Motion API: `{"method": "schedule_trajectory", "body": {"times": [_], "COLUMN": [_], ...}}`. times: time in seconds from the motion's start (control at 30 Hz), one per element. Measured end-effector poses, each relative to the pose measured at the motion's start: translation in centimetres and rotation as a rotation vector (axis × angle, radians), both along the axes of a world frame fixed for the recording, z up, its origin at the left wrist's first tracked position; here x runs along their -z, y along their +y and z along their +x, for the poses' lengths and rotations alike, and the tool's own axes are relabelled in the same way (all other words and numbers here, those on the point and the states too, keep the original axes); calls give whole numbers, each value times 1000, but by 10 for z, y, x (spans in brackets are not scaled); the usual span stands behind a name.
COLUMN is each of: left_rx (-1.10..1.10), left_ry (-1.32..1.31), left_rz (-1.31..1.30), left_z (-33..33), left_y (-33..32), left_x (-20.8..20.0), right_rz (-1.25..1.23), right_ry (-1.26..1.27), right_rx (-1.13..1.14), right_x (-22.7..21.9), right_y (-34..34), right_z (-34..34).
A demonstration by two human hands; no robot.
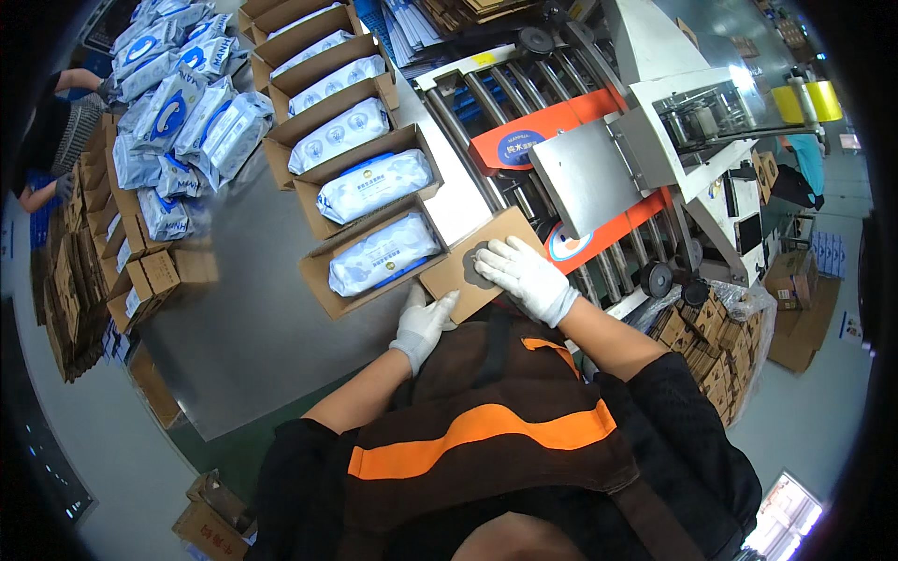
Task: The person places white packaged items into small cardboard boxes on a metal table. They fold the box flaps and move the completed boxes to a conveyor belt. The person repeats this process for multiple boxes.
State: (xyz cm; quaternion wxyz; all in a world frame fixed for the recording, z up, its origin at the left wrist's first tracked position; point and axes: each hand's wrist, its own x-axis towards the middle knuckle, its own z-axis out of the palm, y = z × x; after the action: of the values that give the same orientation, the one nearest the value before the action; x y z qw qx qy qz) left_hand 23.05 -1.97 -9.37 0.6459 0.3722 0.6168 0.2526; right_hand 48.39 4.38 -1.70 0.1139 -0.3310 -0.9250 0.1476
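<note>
A brown cardboard box [465,301] with a dark grey scalloped patch lies slanted in front of my waist, between both hands. My left hand [426,327], in a white glove, closes on its near left edge. From the right, my right hand [526,279], also gloved in white, wraps over the box with its fingers on the grey patch. Beside the box stands an open carton [321,285] with a white and blue wipes pack [384,253] inside. Behind that one, another wipes pack [376,185] rests in its own open carton.
A row of filled open cartons [281,154] runs away along the metal table [253,337]. Loose wipes packs [178,112] are heaped at far left, near another person's arm [79,79]. At right stands a roller conveyor [486,98] with a machine and orange boxes [561,122].
</note>
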Motion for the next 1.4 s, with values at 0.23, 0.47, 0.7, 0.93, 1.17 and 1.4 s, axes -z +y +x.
{"method": "schedule_trajectory", "body": {"times": [0.23,0.47,0.7,0.93,1.17,1.4], "left_rx": [-58,453,-28,339,-176,-288], "left_ry": [-30,-80,544,746,512,78], "left_rz": [-180,344,448,772,130,-121], "left_z": [57,29,-91,-107,-98,-43], "left_y": [36,17,-61,-10,39,32], "left_x": [-44,-66,-124,-85,-71,-32], "right_rz": [-86,-392,-763,-537,144,-102], "right_ry": [-172,-168,409,-132,-31,48], "right_rx": [226,505,790,326,242,278], "right_x": [-3,-54,-8,-25,-56,-17], "right_y": [0,29,39,6,21,-12], "right_z": [10,-11,-60,-111,-144,-81]}}
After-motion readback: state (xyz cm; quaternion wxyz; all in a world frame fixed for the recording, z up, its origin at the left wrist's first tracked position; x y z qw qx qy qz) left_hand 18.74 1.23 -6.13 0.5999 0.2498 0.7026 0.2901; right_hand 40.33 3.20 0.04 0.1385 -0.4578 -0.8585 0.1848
